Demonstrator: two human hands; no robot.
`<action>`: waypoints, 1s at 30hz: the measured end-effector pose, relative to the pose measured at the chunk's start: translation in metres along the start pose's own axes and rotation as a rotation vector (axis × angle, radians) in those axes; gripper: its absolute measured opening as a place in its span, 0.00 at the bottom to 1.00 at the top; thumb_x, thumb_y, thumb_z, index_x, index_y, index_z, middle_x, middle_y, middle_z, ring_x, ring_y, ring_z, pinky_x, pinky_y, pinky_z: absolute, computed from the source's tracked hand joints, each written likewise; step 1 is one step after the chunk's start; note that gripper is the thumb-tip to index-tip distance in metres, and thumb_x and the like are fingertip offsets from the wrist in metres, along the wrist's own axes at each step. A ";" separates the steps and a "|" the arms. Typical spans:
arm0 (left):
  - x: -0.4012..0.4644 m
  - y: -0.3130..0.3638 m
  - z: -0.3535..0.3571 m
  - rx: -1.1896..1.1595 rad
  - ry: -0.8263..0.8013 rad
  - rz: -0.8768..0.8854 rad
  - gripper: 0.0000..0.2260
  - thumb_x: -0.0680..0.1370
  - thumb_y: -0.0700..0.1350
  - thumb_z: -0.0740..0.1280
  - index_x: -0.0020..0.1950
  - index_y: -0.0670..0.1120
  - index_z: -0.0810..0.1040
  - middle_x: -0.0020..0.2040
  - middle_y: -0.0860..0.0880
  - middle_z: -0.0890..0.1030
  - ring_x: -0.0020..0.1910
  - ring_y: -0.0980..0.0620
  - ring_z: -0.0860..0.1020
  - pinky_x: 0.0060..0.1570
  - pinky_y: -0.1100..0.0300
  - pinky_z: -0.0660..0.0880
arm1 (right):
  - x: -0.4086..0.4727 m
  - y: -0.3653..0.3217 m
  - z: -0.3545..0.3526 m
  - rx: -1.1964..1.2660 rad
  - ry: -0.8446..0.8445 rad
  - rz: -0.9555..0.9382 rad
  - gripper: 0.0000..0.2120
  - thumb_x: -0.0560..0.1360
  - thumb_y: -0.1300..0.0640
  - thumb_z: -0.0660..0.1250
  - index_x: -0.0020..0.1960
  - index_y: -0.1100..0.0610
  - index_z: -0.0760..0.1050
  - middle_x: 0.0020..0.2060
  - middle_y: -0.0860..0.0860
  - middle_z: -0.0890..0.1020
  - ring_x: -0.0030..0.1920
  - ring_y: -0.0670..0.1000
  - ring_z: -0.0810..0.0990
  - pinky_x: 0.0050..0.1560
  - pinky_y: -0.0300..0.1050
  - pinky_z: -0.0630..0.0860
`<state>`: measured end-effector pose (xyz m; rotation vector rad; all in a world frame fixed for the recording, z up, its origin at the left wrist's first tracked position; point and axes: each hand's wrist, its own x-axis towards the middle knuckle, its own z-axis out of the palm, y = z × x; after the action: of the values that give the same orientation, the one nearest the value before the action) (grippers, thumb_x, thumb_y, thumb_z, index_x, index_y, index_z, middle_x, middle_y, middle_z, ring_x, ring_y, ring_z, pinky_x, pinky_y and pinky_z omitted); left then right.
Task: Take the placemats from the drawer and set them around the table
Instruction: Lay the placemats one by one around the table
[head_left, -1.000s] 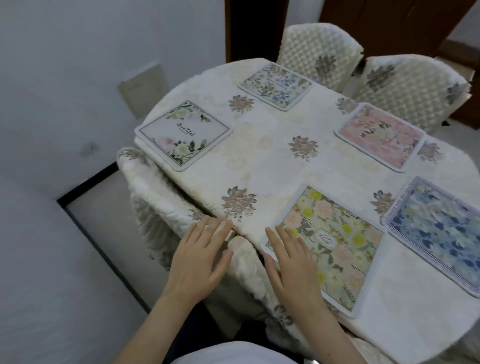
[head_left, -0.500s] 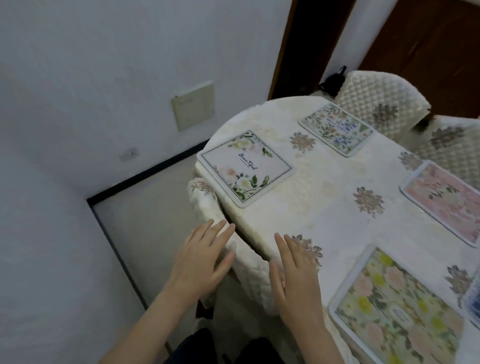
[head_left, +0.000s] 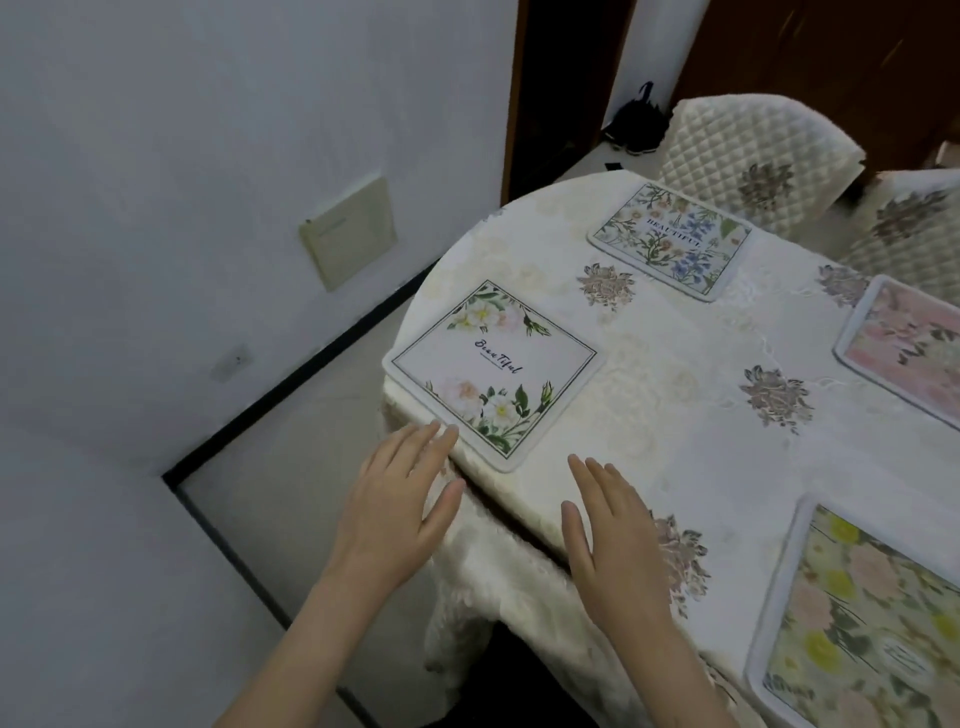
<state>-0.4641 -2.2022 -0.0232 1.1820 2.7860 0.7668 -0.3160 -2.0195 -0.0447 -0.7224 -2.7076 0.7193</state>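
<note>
Left hand (head_left: 397, 499) flat with fingers straight, fingertips seemingly touching the white placemat (head_left: 493, 371) at the table's (head_left: 649, 431) near edge. Right hand (head_left: 615, 551) likewise flat, holding nothing. Pink placemat (head_left: 906, 353) and yellow placemat (head_left: 862, 623) are cut off.

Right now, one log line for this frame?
phase: adjusting mats | left hand: open, fingers at white rose placemat edge | right hand: open, over tablecloth

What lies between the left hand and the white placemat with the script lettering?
Nothing visible does. The left hand has its fingertips right at the near edge of the white placemat, with only bare tablecloth around it.
</note>
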 end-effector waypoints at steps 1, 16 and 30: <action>0.014 -0.004 0.000 -0.007 0.001 0.007 0.23 0.80 0.56 0.55 0.71 0.48 0.71 0.68 0.49 0.74 0.69 0.48 0.70 0.66 0.50 0.67 | 0.012 -0.001 0.004 0.009 0.005 0.010 0.25 0.81 0.45 0.49 0.74 0.52 0.65 0.71 0.50 0.70 0.73 0.52 0.64 0.71 0.56 0.64; 0.209 -0.075 0.024 -0.056 -0.150 0.273 0.23 0.81 0.56 0.54 0.71 0.46 0.71 0.67 0.47 0.75 0.66 0.46 0.72 0.64 0.46 0.69 | 0.160 -0.018 0.036 -0.021 0.054 0.234 0.26 0.81 0.45 0.46 0.75 0.52 0.63 0.72 0.52 0.69 0.73 0.54 0.64 0.73 0.51 0.60; 0.312 -0.178 0.118 0.042 -0.606 0.046 0.31 0.76 0.53 0.65 0.76 0.46 0.58 0.74 0.38 0.59 0.71 0.38 0.59 0.67 0.47 0.62 | 0.228 -0.001 0.141 -0.026 -0.099 0.945 0.26 0.80 0.48 0.55 0.76 0.50 0.56 0.68 0.60 0.66 0.63 0.62 0.65 0.58 0.55 0.71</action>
<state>-0.7816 -2.0448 -0.1534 1.2305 2.2858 0.2789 -0.5592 -1.9574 -0.1387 -2.0528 -2.3423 0.8952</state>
